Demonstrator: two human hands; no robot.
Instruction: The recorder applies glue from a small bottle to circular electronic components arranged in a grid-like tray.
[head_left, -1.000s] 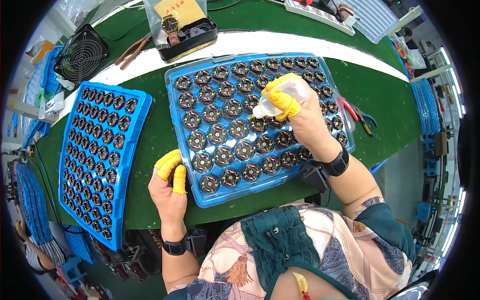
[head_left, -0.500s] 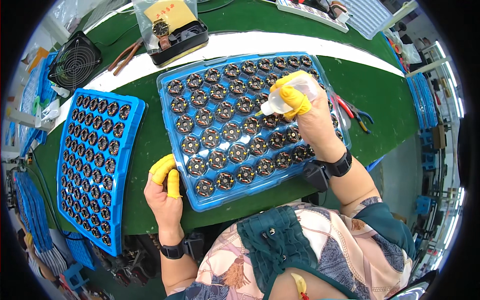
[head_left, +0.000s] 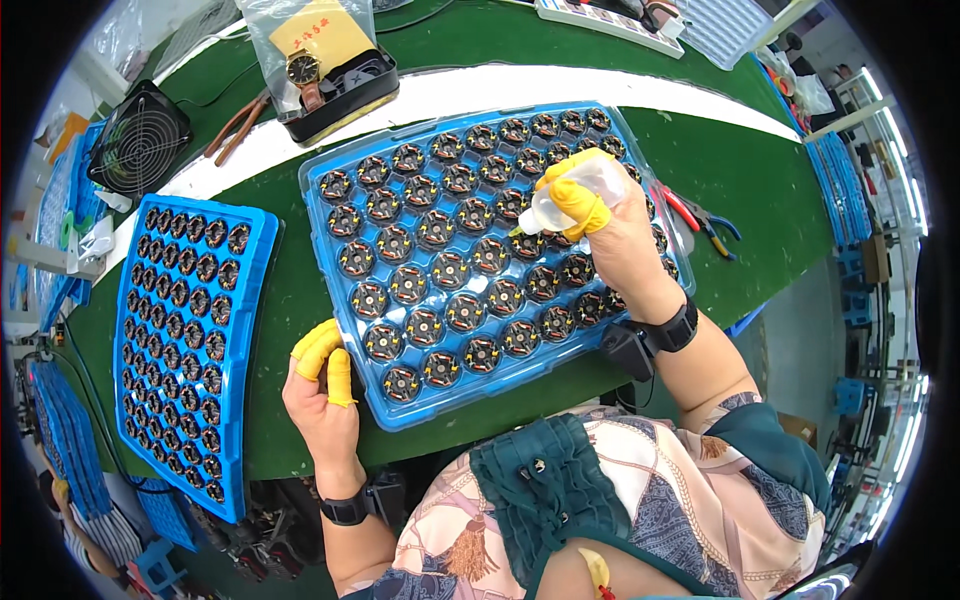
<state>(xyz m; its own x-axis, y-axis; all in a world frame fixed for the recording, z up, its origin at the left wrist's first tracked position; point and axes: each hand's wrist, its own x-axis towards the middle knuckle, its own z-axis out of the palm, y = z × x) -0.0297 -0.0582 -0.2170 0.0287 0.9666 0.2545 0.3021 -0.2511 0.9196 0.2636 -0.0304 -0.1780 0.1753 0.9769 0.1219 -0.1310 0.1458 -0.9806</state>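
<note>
A large blue plastic tray (head_left: 455, 398) holds rows of small round black motor-like parts (head_left: 464, 312) with red and yellow bits on them. My left hand (head_left: 325, 400), with yellow finger cots on, is closed at the tray's left edge near the front corner. In my right hand (head_left: 620, 225), also in yellow cots, is a translucent squeeze bottle (head_left: 548, 212), tilted with its thin nozzle pointing down to the left. The nozzle tip sits over a part near the middle of the tray; whether it touches cannot be seen. My right hand and the bottle cover several parts behind them.
To the left stands a second blue tray (head_left: 250, 300) of similar parts. Red-and-blue pliers (head_left: 712, 225) lie at the right. Farther back are brown-handled pliers (head_left: 238, 130), a black fan (head_left: 140, 140), and a black box (head_left: 345, 105) with a wristwatch (head_left: 303, 70).
The whole view has shifted slightly, with the table items now a little farther left. Across the tray, the bottle's nozzle has moved a short way right, from beside one part to over its neighbour.
</note>
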